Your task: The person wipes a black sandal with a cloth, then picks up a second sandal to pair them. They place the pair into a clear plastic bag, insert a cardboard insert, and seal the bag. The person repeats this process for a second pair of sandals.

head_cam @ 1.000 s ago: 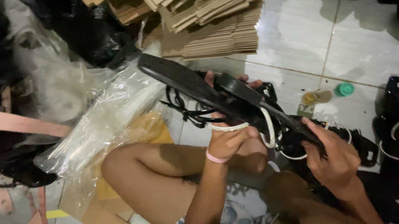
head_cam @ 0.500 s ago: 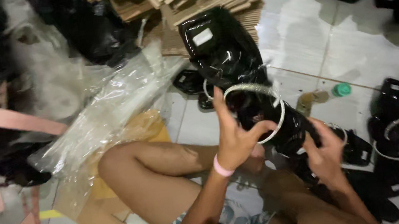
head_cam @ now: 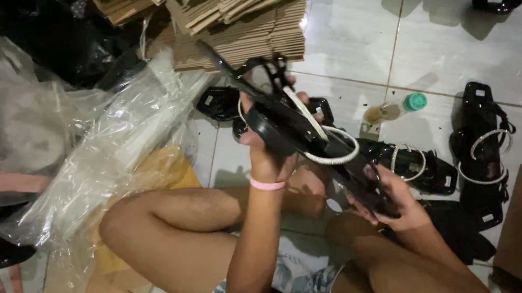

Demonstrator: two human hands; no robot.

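Held at centre frame, tilted edge-on: a black high-heeled sandal (head_cam: 284, 121) with white strap loop, its middle clasped by the left hand (head_cam: 266, 149), its lower end gripped by the right hand (head_cam: 393, 200), above bare knees, below stacked cardboard (head_cam: 239, 11).

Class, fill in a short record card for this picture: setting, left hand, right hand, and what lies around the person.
Setting: person seated on a white tiled floor
Left hand: grips a black sandal with a white loop strap, raised and tilted
Right hand: holds a second black sandal, lower down
Wrist: pink band on the left
Nearby: flattened cardboard stack, clear plastic bags, small green-capped bottle, more black sandals
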